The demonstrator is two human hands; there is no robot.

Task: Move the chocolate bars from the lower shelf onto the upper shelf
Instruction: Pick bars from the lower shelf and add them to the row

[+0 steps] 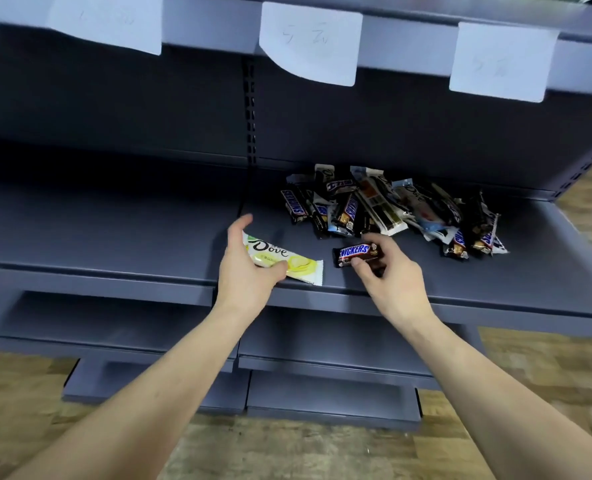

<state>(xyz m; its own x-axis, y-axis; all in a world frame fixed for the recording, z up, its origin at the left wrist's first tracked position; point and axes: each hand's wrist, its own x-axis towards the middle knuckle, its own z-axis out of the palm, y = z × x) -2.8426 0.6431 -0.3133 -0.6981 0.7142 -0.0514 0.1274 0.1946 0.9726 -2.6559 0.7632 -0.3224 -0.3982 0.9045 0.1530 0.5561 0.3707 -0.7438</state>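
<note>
The lower shelf is a dark grey metal deck whose front lip runs across the view below both wrists; its left half lies bare and open, while the pile of chocolate bars crowds the back right, near the rear panel. The upper shelf juts out overhead, its front edge hung with paper tags; four tags show, one cut off at the left border; the writing on them is too faint to read.

The left hand holds a yellow-and-white Dove bar, thumb curled over its near edge and fingers reaching round its left end; the bar lies close to the shelf's front lip, whether lifted or resting cannot be told. The right hand pinches a single brown Snickers bar between thumb and fingertips, just in front of the pile and apart from it; the two hands are near each other but not touching.

The pile is a loose jumble of Snickers and Dove wrappers, overlapping too much to count exactly; well over ten. Further grey shelves step out below; wood-patterned flooring runs beneath and to the right.
</note>
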